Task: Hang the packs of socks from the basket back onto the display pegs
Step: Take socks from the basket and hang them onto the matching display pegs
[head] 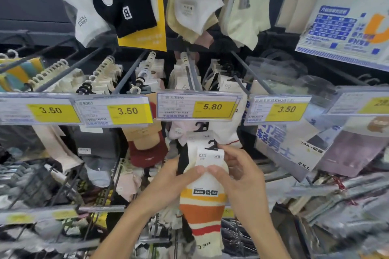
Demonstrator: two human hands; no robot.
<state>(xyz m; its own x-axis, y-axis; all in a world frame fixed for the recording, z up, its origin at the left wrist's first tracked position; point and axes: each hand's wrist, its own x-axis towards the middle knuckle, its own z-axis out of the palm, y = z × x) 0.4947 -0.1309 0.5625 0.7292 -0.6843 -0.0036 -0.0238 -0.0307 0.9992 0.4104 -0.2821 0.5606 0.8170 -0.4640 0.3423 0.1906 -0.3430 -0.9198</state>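
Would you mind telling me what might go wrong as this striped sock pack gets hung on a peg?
The black hook of the striped sock pack, held by the left hand and right hand, sits just under the 5.80 price tag and may snag on it. A 3.50 price tag is close by, so the pack might land on the wrong peg. A second black hook right behind might tangle.
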